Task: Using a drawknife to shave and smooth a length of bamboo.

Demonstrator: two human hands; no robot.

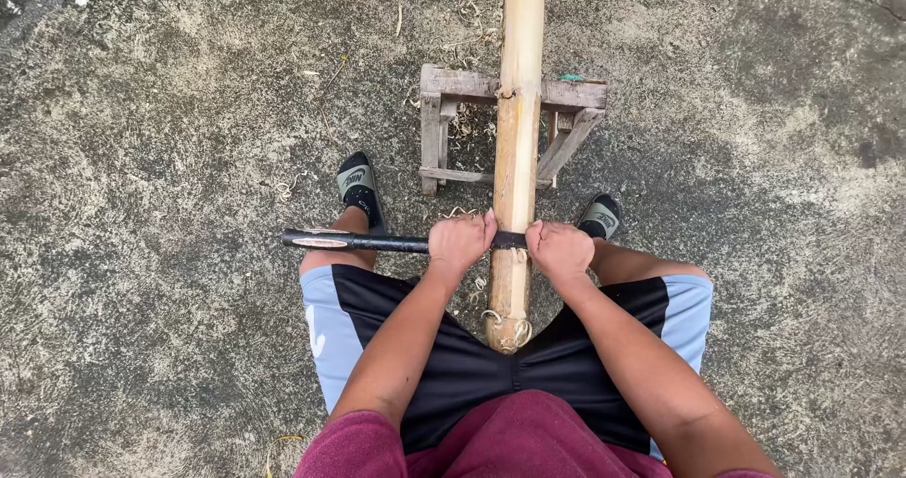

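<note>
The bamboo pole (pixel 517 157) rests across a small wooden stool (pixel 444 119), its near end between the person's knees. The left hand (pixel 460 242) and right hand (pixel 559 249) are each closed tight on a long dark blade (pixel 359 242) laid crosswise over the pole. Scraping should go best with even pressure from both sides and the blade kept square.

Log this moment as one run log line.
left hand grips knife blade | right hand grips other end | blade across bamboo pole | pole on wooden stool
</note>
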